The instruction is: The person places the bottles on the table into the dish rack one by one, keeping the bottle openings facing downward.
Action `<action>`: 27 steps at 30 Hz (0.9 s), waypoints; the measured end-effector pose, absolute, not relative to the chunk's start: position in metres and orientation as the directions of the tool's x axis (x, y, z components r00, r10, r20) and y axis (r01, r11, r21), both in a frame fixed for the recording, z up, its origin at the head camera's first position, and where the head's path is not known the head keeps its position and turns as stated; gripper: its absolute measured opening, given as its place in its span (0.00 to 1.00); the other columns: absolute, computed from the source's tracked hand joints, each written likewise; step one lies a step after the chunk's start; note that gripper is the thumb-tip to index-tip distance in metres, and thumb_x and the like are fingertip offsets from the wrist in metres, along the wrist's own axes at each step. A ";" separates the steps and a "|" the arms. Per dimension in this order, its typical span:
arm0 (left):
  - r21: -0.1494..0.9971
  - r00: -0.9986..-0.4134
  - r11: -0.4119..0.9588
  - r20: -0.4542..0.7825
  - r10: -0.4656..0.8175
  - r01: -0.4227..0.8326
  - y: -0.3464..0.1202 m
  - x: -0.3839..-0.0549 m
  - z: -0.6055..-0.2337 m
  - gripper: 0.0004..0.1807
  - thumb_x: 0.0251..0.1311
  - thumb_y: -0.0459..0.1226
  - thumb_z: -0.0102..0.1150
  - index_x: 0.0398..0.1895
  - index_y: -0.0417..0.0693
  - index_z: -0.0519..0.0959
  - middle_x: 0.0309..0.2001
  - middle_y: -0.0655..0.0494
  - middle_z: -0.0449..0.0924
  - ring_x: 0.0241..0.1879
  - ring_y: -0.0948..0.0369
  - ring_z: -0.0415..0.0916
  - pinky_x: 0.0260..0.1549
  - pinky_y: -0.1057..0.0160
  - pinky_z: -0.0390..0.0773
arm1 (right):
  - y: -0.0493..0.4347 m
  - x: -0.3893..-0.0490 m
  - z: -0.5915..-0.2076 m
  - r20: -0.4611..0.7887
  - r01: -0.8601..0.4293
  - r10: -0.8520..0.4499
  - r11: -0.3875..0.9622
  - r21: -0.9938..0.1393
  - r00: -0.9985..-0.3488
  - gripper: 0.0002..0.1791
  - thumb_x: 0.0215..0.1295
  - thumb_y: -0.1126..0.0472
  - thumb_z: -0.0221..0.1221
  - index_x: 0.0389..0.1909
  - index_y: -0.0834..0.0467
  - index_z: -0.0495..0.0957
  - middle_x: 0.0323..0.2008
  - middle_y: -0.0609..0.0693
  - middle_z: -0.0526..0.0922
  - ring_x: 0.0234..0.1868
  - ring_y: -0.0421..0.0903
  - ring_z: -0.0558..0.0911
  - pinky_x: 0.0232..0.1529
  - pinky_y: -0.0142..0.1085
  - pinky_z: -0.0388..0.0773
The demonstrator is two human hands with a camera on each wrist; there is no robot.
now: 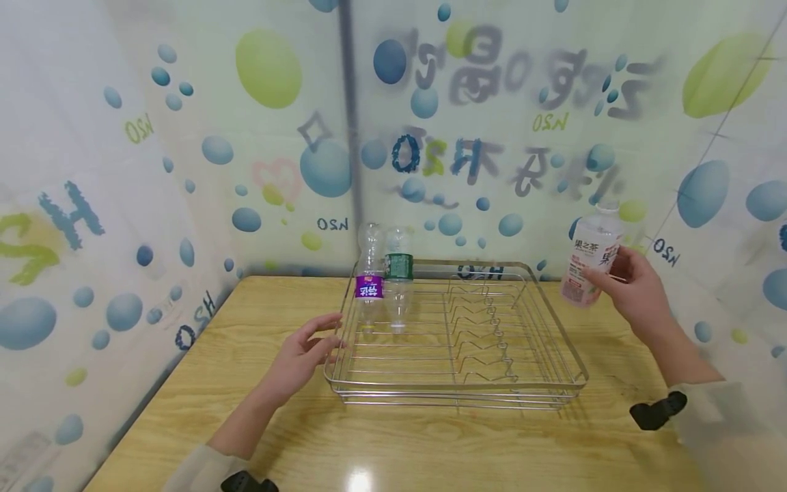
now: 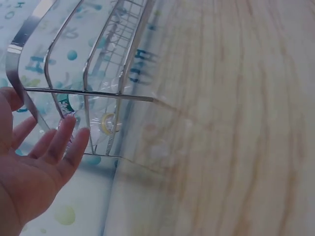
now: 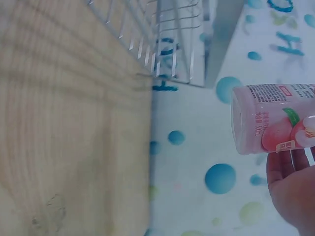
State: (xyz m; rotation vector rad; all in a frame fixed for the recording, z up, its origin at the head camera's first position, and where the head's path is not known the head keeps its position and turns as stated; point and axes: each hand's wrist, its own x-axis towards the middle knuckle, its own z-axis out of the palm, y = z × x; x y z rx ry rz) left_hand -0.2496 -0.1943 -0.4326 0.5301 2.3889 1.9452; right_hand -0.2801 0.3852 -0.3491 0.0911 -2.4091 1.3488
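Observation:
My right hand (image 1: 639, 290) grips a clear drink bottle (image 1: 593, 256) with a pink-and-white label, held up off the table to the right of the wire dish rack (image 1: 456, 387). Peaches are printed on that label (image 3: 285, 130) in the right wrist view. At the rack's left side is my left hand (image 1: 295, 362), its fingers (image 2: 61, 140) loosely spread with the fingertips right at the rim and side wires. Inside the rack, toward its back left, two clear plastic bottles lean side by side: one with a purple label (image 1: 369, 287), the other with a green label (image 1: 399, 266).
The rack stands on a wood-grain table (image 1: 492, 451). Zigzag wire dividers (image 1: 482, 335) run down its right half. A patterned curtain (image 1: 277, 171) with dots and letters hangs behind the table and along both sides.

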 end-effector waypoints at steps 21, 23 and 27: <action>0.883 -0.884 0.127 0.425 0.195 0.452 -0.162 -0.246 -0.373 0.19 0.79 0.31 0.60 0.68 0.34 0.78 0.61 0.55 0.85 0.55 0.66 0.86 0.54 0.67 0.90 | 0.293 -0.249 -0.314 0.318 -0.359 -0.174 0.574 -0.736 -0.932 0.37 0.79 0.53 0.67 0.82 0.53 0.64 0.70 0.58 0.77 0.59 0.49 0.78 0.51 0.39 0.82; 0.886 -0.866 0.066 0.431 0.254 0.460 -0.153 -0.246 -0.368 0.20 0.79 0.29 0.59 0.69 0.33 0.77 0.62 0.53 0.85 0.56 0.65 0.86 0.54 0.64 0.91 | 0.285 -0.247 -0.316 0.316 -0.380 -0.212 0.566 -0.732 -0.925 0.35 0.78 0.55 0.68 0.81 0.53 0.66 0.70 0.58 0.78 0.60 0.51 0.79 0.51 0.39 0.83; 0.895 -0.832 0.010 0.411 0.373 0.447 -0.130 -0.246 -0.359 0.24 0.77 0.28 0.62 0.73 0.38 0.75 0.65 0.43 0.82 0.59 0.59 0.87 0.54 0.60 0.92 | 0.269 -0.241 -0.321 0.303 -0.416 -0.287 0.563 -0.714 -0.909 0.34 0.76 0.55 0.70 0.78 0.51 0.70 0.68 0.55 0.80 0.60 0.54 0.81 0.51 0.40 0.84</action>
